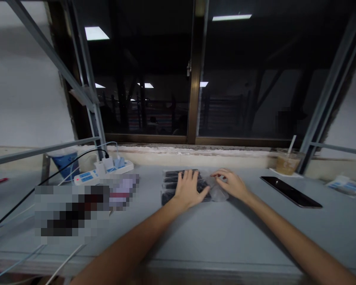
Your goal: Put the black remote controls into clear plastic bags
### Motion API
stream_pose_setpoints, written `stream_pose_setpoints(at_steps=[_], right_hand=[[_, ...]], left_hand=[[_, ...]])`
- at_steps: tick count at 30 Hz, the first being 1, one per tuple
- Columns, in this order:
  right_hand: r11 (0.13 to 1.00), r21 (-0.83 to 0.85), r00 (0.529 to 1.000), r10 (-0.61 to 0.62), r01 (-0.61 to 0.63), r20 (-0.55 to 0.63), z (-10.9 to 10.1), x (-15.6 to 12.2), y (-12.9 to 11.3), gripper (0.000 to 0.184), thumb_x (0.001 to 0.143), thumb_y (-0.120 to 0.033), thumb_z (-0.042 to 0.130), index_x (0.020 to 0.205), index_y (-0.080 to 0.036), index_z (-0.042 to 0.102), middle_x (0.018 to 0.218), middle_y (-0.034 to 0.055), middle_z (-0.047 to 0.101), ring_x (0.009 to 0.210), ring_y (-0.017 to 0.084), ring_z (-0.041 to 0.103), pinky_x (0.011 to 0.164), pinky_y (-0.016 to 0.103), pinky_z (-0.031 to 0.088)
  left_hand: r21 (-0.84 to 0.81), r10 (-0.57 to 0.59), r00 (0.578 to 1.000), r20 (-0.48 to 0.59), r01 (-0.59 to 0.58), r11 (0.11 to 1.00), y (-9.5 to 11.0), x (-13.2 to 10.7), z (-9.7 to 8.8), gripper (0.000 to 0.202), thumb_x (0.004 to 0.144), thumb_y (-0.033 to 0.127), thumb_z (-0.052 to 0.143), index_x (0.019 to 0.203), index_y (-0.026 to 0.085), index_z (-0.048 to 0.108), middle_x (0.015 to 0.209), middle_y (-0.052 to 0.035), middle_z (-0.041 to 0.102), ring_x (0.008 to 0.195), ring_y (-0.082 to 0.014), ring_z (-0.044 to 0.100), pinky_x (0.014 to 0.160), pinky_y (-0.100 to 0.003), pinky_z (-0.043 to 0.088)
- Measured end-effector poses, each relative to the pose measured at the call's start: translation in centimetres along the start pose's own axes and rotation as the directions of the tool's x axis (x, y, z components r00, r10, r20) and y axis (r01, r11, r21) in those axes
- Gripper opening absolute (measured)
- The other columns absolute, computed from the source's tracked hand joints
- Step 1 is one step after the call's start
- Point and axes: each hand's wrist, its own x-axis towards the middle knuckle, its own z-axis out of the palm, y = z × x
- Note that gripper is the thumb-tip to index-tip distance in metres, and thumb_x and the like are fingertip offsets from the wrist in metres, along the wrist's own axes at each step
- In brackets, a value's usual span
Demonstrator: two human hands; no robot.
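A black item with several parallel bars (169, 185) lies on the desk in front of me, apparently inside clear plastic; its exact kind is hard to make out. Flat on top of it rests my left hand (188, 188), fingers spread and thumb pointing right. The loose end of the clear plastic bag (219, 194) sticks out to the right of the black item. My right hand (231, 184) holds that end with thumb and fingers bent together at its upper edge. Both forearms reach in from the near side.
To the left are a white power strip (84, 177) with plugs and cables, a blue cup (65, 164) and a pixelated patch. A dark tablet or phone (290, 192) lies right, near an iced drink with a straw (287, 162). The window (142, 79) stands behind the desk.
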Motion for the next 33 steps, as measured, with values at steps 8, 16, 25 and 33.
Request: stream_pose_setpoints(at_steps=[8,16,25,33], right_hand=[[0.994,0.072,0.997,0.076,-0.077,0.021,1.5,-0.3,1.7,0.032,0.079,-0.022,0.044,0.107,-0.017,0.058,0.104,0.0077,0.058,0.095,0.019,0.054,0.083,0.032,0.043],[0.998,0.030,0.998,0.053,-0.053,0.020,1.4,-0.3,2.2,0.034,0.083,-0.026,0.037,0.111,-0.017,0.054,0.112,0.0087,0.055,0.105,0.019,0.050,0.093,0.032,0.037],[0.901,-0.370,0.915,0.327,-0.226,0.235,2.9,-1.4,5.7,0.045,0.087,-0.035,0.029,0.126,-0.019,0.046,0.131,0.0104,0.046,0.120,0.025,0.040,0.098,0.040,0.031],[0.890,-0.420,0.900,0.320,-0.178,0.296,3.0,-1.1,5.8,0.047,0.088,-0.036,0.027,0.128,-0.017,0.045,0.131,0.0114,0.045,0.122,0.024,0.039,0.098,0.038,0.031]], left_hand=[[-0.020,-0.254,0.877,0.407,0.287,0.958,-3.0,1.0,1.1,0.081,0.072,0.073,0.023,0.135,0.023,0.031,0.143,-0.0164,0.022,0.130,-0.0399,0.009,0.097,-0.063,0.008],[-0.042,-0.395,0.904,0.162,0.406,0.913,-6.1,2.3,0.7,0.064,0.084,0.057,0.014,0.127,0.020,0.044,0.134,-0.0122,0.041,0.128,-0.0278,0.028,0.103,-0.046,0.020],[0.230,-0.593,0.789,0.161,0.554,0.800,-13.1,1.1,1.5,0.045,0.087,0.030,0.023,0.123,0.015,0.046,0.131,-0.0141,0.044,0.122,-0.0288,0.036,0.096,-0.043,0.029],[0.310,-0.580,0.783,0.225,0.507,0.804,-12.7,1.2,1.7,0.040,0.086,0.028,0.025,0.115,0.016,0.051,0.126,-0.0158,0.047,0.117,-0.0284,0.041,0.092,-0.043,0.030]])
